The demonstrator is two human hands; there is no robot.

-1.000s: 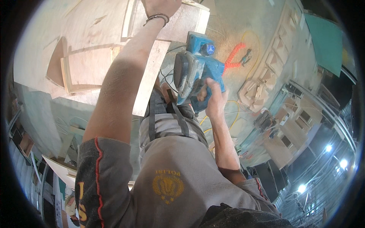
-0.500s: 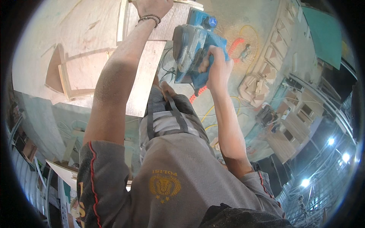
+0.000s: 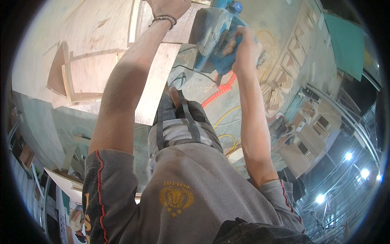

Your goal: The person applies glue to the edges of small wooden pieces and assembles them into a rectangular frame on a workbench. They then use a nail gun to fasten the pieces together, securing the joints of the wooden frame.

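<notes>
My right hand (image 3: 246, 51) is wrapped round the rear handle of a blue electric planer (image 3: 212, 34), dusty and slightly blurred. The planer is at the right edge of a wooden panel (image 3: 180, 29) with a raised strip along its left side; whether they touch I cannot tell. My left hand (image 3: 170, 7), with a dark bracelet at the wrist, is over that panel at the upper edge of the view. Its fingers are cut off there, so its grip is hidden.
A pale plywood sheet (image 3: 36, 83) on the left bears a curved wooden frame (image 3: 68, 83). An orange coiled hose (image 3: 219, 91) and a yellow hose (image 3: 227, 115) cross the floor. Wooden pieces (image 3: 290, 61) line the right, near a green panel (image 3: 345, 44).
My right hand and the planer have moved forward and a little to the right, with the planer partly past the upper edge. My left hand has shifted slightly right.
</notes>
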